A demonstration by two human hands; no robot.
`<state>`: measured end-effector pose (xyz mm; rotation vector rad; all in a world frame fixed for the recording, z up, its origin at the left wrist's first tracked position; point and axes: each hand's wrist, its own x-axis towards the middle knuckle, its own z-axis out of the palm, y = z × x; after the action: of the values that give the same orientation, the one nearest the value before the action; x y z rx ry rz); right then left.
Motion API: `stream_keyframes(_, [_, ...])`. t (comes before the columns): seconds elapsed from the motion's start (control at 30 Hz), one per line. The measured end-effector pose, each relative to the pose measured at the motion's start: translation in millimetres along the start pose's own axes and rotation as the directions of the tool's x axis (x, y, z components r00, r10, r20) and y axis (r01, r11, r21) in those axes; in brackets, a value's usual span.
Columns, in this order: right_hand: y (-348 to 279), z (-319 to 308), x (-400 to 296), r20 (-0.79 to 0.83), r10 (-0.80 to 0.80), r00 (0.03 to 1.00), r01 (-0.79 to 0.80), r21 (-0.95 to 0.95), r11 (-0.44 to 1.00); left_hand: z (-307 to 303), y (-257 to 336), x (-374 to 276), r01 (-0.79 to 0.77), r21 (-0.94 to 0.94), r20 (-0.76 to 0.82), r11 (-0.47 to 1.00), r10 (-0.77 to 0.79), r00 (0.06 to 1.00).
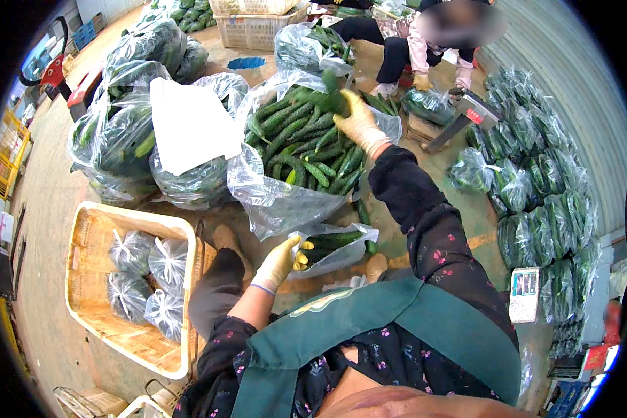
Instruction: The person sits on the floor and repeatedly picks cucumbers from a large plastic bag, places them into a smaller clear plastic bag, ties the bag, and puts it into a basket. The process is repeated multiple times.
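Observation:
My left hand [279,264], in a pale yellow glove, grips the mouth of a clear plastic bag [339,261] low in front of me. Several cucumbers [339,240] lie inside that bag. Up ahead, my right hand [360,123], gloved too, holds cucumbers [326,100] that are blurred, so their number is hard to tell. They are above a large open plastic bag [287,204] heaped with loose cucumbers [303,141]. One cucumber [363,213] is between the large bag and the small one.
A yellow plastic crate [75,261] at my left holds several tied bags [130,251]. Full bags [120,141] and a white sheet [188,125] are behind it. Bagged cucumbers [543,224] line the right wall near a scale display [524,295]. A co-worker [418,49] handles a bag on another scale [423,128].

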<state>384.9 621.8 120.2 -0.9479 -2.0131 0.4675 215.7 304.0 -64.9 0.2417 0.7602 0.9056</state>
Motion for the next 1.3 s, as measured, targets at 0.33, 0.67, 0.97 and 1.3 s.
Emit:
stream_keyframes(0.33, [-83,-50,-159,0.381,0.054,0.923,-0.334,0.725,0.602,19,7,-28,-0.149,0.203,-0.109,0.968,0.173,0.979])
stream_keyframes(0.67, [16,84,-316,0.705,0.038,0.708,0.126,-0.179,0.976,21,22,-26,-0.205,-0.085,-0.341,0.975,0.165,0.925])
stream_keyframes(0.97, [117,40,-338,0.611,0.678,0.409,-0.274,-0.626,0.73,3,13,-13,-0.287,0.027,-0.233,0.958,0.285,0.93])
stream_keyframes(1.3, [73,-54,-256,0.777,0.418,0.472,0.192,-0.553,0.811,13,20,-23,-0.343,-0.047,-0.287,0.938,0.316,0.904])
